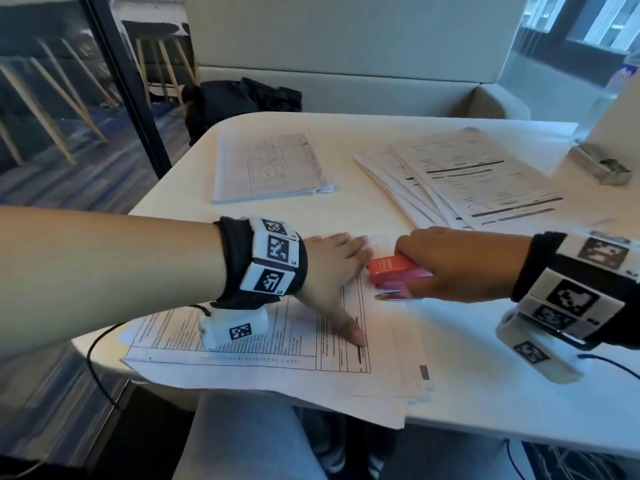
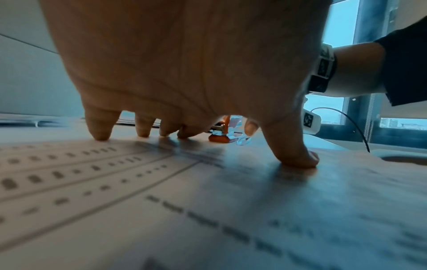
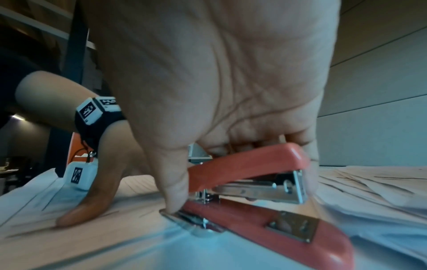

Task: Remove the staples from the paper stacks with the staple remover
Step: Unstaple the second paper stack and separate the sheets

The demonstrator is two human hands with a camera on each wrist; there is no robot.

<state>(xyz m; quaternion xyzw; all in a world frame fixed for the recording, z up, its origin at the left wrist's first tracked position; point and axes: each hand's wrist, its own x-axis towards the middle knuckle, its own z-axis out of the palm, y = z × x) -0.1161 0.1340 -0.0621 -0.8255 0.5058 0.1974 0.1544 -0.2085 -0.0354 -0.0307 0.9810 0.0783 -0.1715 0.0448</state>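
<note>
A printed paper stack lies at the near edge of the white table. My left hand presses flat on it with fingers spread, and the fingertips and thumb touch the sheet. My right hand grips a red stapler-style staple remover from above, just right of the left fingertips. In the right wrist view the staple remover has its jaws apart. Its metal tail end rests on the paper under my thumb. The staple itself is not visible.
Another paper stack lies at the back left, and several fanned stacks at the back right. A small metal box sits at the far right. A black bag rests on the bench beyond. Cables hang off the table's near edge.
</note>
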